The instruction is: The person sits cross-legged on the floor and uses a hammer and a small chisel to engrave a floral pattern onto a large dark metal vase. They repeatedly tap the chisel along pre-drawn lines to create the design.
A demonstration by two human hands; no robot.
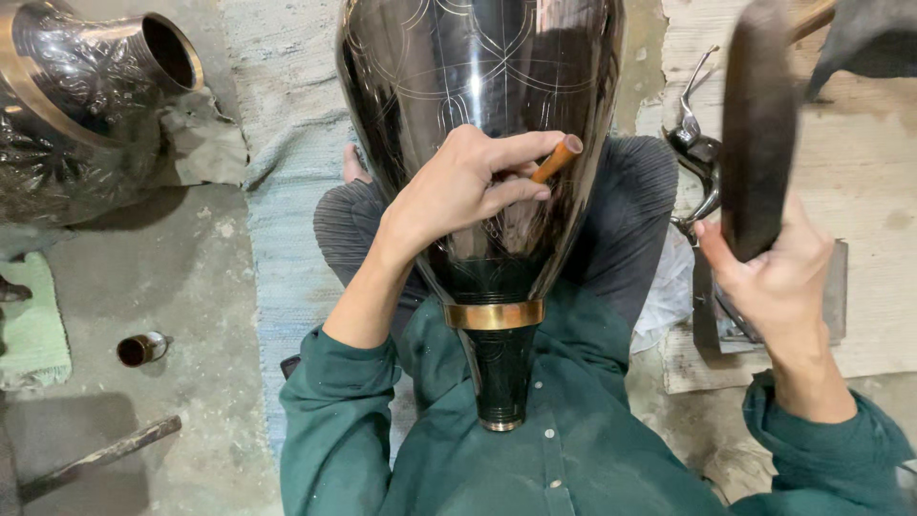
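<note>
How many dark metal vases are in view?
2. One vase lies across the person's lap, steadied by the left hand, which holds a chisel. A second vase lies at top left, partly cut off. Others may be out of frame.

The left hand (458, 186) is raised at centre, wrist bent, fingers curled together in a pinch with the thumb on top. The right hand (774, 272) is lifted at the side, fingers wrapped in a closed fist; both forearms wear green sleeves
</note>
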